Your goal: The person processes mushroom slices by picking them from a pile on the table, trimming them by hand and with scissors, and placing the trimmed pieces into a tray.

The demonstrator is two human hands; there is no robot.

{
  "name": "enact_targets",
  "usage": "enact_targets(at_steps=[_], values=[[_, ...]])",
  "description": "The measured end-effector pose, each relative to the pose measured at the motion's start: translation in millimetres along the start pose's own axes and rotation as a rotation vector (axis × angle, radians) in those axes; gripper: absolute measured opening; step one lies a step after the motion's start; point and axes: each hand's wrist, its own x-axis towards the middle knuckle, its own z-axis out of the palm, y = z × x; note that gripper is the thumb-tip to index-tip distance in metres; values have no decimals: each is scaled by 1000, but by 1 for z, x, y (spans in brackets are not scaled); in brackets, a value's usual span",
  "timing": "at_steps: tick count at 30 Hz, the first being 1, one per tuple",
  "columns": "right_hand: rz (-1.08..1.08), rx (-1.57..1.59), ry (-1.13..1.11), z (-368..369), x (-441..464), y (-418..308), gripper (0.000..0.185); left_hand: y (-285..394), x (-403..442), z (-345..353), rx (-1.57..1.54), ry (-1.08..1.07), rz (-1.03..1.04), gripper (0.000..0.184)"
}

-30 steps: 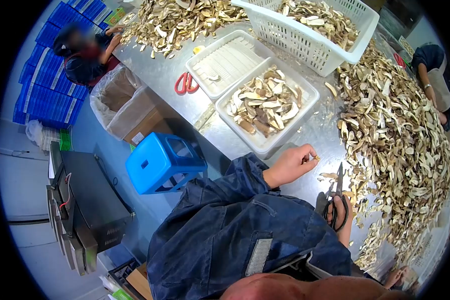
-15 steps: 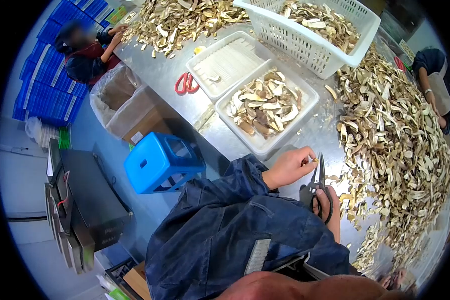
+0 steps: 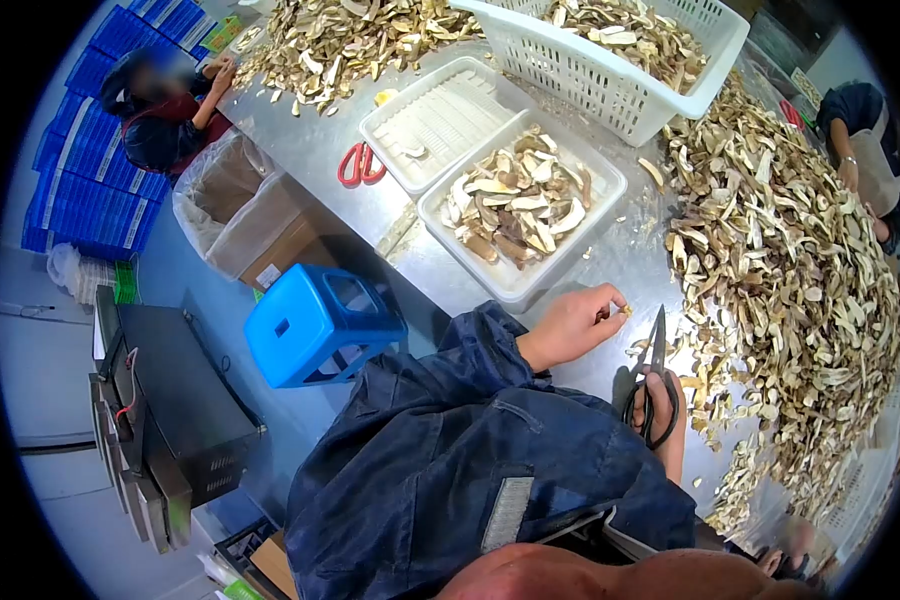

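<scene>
My left hand [image 3: 573, 326] is closed in a pinch on a small yellowish piece of dried mushroom [image 3: 625, 310] above the metal table. Lower and to the right, my right hand [image 3: 668, 420] grips black-handled scissors [image 3: 658, 350], their blades pointing away from me. A shallow white tray [image 3: 518, 292] of sliced dried mushrooms [image 3: 520, 200] lies beyond my left hand. Against it sits another white tray [image 3: 410, 125] with a ribbed bottom and one slice in it. On the right spreads a large heap of dried mushroom slices [image 3: 780, 270].
A white perforated basket [image 3: 610, 95] of slices stands at the back. Red-handled scissors [image 3: 360, 165] lie near the table's left edge. Beside the table are a lined carton [image 3: 260, 230] and a blue stool [image 3: 315, 325]. Two other people work at far left and far right.
The scissors have moved slightly right, away from my left hand, and their blades look closer together. My left hand still pinches the small piece. The whole view has shifted a little.
</scene>
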Motion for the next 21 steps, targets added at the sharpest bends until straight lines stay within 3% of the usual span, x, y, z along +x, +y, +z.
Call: enact_targets(at_steps=[11, 18, 21], values=[[-145, 96, -6, 0, -4, 12, 38, -8, -2, 11, 136, 2, 140, 27], [-368, 264, 24, -14, -9, 44, 42, -2, -9, 5, -73, -10, -53, 24], [-389, 298, 1, -19, -6, 50, 41, 9, -40, -6, 46, 77, -75, 20]])
